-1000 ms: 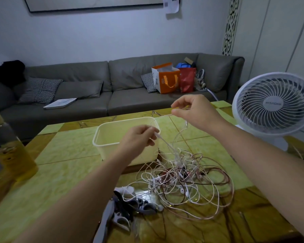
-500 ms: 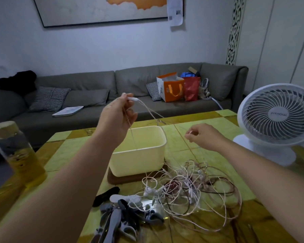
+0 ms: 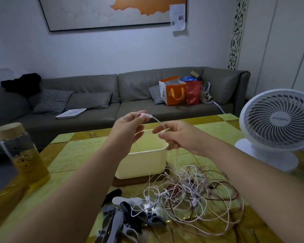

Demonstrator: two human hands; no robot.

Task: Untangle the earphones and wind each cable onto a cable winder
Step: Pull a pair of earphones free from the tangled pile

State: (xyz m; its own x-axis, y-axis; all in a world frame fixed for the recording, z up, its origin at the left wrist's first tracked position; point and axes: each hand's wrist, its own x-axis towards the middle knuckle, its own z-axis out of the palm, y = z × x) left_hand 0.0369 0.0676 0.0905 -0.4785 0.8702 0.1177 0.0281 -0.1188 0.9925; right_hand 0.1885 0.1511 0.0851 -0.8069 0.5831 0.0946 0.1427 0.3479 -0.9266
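Observation:
A tangle of white and dark red earphone cables [image 3: 191, 195] lies on the yellow-green table [image 3: 74, 155], right of centre. My left hand [image 3: 128, 130] is raised above the cream box and pinches the white end piece of one cable [image 3: 158, 122] between thumb and fingers. That cable arcs over to my right hand [image 3: 175, 137], which pinches it a short way along; from there it drops into the tangle. A pile of grey, white and black cable winders [image 3: 126, 218] sits at the near edge, left of the tangle.
A cream plastic box [image 3: 147, 162] stands on a dark wooden board behind the tangle. A bottle with yellow liquid and a cork lid [image 3: 23, 155] is at the left edge. A white desk fan [image 3: 277, 123] stands at the right. A grey sofa [image 3: 98, 100] with bags lies beyond.
My right hand has risen and moved left toward my left hand, taking the cable close to it. My left hand stayed raised with the cable end. The camera has tilted upward.

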